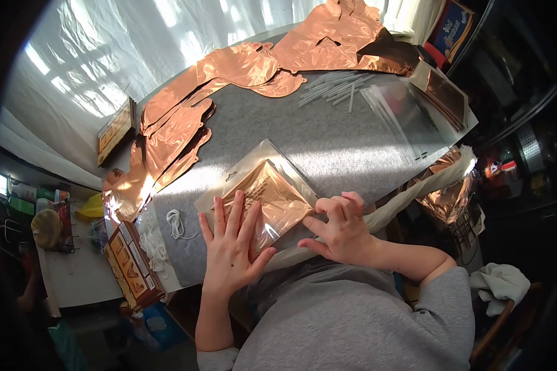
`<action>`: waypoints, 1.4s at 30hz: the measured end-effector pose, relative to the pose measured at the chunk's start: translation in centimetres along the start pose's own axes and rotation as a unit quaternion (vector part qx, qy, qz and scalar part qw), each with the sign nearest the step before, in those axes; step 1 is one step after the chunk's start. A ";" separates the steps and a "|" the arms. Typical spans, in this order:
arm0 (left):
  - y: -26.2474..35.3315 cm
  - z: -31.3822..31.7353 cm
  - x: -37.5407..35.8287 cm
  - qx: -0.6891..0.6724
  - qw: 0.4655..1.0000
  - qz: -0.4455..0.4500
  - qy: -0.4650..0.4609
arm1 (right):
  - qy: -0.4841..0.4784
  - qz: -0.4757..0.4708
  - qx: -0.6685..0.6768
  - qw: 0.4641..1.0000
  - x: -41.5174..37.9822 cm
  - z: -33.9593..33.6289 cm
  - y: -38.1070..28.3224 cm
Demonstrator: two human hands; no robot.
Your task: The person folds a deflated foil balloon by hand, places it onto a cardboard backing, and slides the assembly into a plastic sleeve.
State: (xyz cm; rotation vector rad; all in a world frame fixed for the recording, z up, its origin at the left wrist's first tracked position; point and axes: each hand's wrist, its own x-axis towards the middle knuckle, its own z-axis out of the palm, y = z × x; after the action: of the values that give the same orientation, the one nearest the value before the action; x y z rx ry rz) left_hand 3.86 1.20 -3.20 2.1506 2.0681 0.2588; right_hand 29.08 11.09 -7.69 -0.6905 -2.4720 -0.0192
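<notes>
A clear plastic packet [278,196] with folded copper-coloured foil inside lies on the grey table cover near the front edge. My left hand [232,247] rests flat on the packet's lower left part, fingers spread. At the packet's right corner is my right hand [340,229], its index finger stretched out to the packet's edge, the thumb apart below and the other fingers bent. A small coil of white string [176,222] lies left of my left hand.
Copper foil sheets [247,65] line the far and left edges. Thin clear tubes [334,86], empty clear bags [402,120] and flat foil packs [442,93] lie at the back right. Printed cards [132,266] and white string bundles [153,241] are at the left.
</notes>
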 end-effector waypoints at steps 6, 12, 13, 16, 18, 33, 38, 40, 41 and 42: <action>-0.1 0.1 0.0 -0.016 1.000 -0.001 0.007 | -0.004 0.034 -0.042 0.999 -0.2 -0.2 0.3; 0.0 0.1 -0.1 -0.017 1.000 0.001 0.010 | -0.007 0.030 -0.030 0.999 -0.1 -1.0 1.1; 0.0 0.0 -0.1 -0.017 1.000 0.001 0.011 | -0.005 0.024 -0.002 1.000 0.1 -1.7 1.4; -0.1 -0.8 0.0 -0.033 0.999 0.008 0.009 | 0.014 0.006 0.060 0.998 0.1 -3.1 2.8; 0.0 -1.9 0.2 -0.045 0.999 0.007 -0.019 | 0.030 -0.007 0.094 0.995 0.4 -3.5 3.5; 0.1 -0.1 5.4 -0.018 0.993 0.121 -0.001 | -0.056 0.009 0.187 0.981 1.8 -4.6 5.1; 0.0 0.1 5.4 -0.004 0.993 0.119 0.001 | -0.037 -0.040 0.179 0.982 2.5 -4.8 5.4; 0.0 0.1 5.4 -0.007 0.993 0.119 0.002 | -0.098 -0.049 0.191 0.976 2.7 -5.6 5.9; -0.1 0.0 5.4 -0.009 0.993 0.120 0.002 | -0.158 -0.055 0.202 0.965 2.8 -6.0 6.1; -0.1 0.1 5.4 -0.011 0.993 0.119 0.002 | -0.159 -0.056 0.202 0.965 2.9 -5.9 6.0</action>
State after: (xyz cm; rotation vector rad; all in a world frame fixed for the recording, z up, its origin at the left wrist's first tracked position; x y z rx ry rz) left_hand 4.00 6.55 -3.16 2.3855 1.8002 0.3110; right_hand 32.98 16.69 -2.02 -0.3989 -2.6929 0.5785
